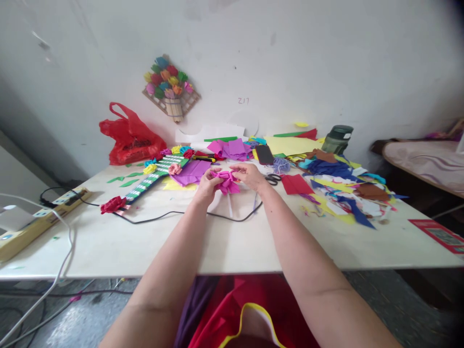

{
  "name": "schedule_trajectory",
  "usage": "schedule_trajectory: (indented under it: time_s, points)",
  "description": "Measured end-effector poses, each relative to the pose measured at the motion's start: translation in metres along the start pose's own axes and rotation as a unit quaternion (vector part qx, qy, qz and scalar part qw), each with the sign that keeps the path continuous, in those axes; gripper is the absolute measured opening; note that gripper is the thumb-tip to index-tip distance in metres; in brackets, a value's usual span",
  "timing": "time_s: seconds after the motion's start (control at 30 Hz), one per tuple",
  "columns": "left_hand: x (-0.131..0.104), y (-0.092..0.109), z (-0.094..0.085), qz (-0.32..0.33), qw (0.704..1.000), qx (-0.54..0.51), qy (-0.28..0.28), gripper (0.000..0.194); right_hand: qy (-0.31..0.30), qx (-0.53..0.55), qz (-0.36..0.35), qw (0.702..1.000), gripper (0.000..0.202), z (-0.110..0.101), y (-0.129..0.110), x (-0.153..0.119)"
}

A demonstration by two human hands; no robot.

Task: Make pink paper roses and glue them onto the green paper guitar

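Between my hands, a little above the white table, is a magenta paper flower (227, 182) with loose, spread petals. My left hand (209, 183) pinches its left side. My right hand (249, 175) has its fingers closed on the upper right petals. Pale thread or strips hang below the flower. Just right of my right hand lie black scissors (273, 179). Behind the hands are purple paper sheets (234, 149) and a dark phone (265, 154). To the left rests a green paper-covered guitar shape (152, 180) trimmed with paper flowers.
A black cable (174, 212) crosses the table in front of my hands. Coloured paper scraps (340, 181) cover the right side, with a green bottle (337, 139) behind. At left are a red plastic bag (130, 137) and a power strip (47, 217). A blue-purple yarn ball (281, 165) lies near the phone.
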State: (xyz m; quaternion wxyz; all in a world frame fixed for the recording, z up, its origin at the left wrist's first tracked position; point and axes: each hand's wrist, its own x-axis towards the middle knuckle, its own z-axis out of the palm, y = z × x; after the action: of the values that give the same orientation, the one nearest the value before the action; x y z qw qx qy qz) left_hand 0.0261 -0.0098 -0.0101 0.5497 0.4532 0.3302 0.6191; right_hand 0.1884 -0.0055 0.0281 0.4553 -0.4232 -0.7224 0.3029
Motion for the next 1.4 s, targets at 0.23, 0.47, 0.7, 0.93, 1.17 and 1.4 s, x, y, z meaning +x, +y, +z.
schedule_trajectory:
  time_s: [0.23, 0.47, 0.7, 0.93, 1.17, 1.4]
  points:
    - [-0.003, 0.002, 0.004, 0.001, 1.0, -0.006, 0.004, 0.055, 0.013, 0.058, 0.054, 0.997, 0.038, 0.001, 0.002, 0.001]
    - [-0.004, 0.002, 0.006, 0.016, 1.0, -0.005, 0.003, 0.06, 0.034, 0.116, 0.116, 0.986, 0.039, 0.0, 0.003, 0.001]
    - [-0.003, 0.001, 0.006, 0.019, 1.0, -0.011, 0.01, 0.059, 0.043, 0.139, 0.154, 0.977, 0.027, 0.002, 0.004, 0.002]
    - [-0.003, -0.001, 0.007, 0.014, 1.0, -0.013, 0.01, 0.055, 0.069, 0.129, 0.126, 0.981, 0.007, 0.007, 0.012, 0.005]
    - [-0.004, 0.001, 0.01, -0.008, 1.0, 0.019, -0.006, 0.053, 0.109, -0.012, 0.044, 0.993, 0.008, 0.006, 0.023, 0.011]
    - [-0.004, 0.005, 0.007, -0.019, 0.997, 0.073, 0.001, 0.052, 0.125, -0.069, 0.017, 0.99, 0.01, 0.007, 0.028, 0.014]
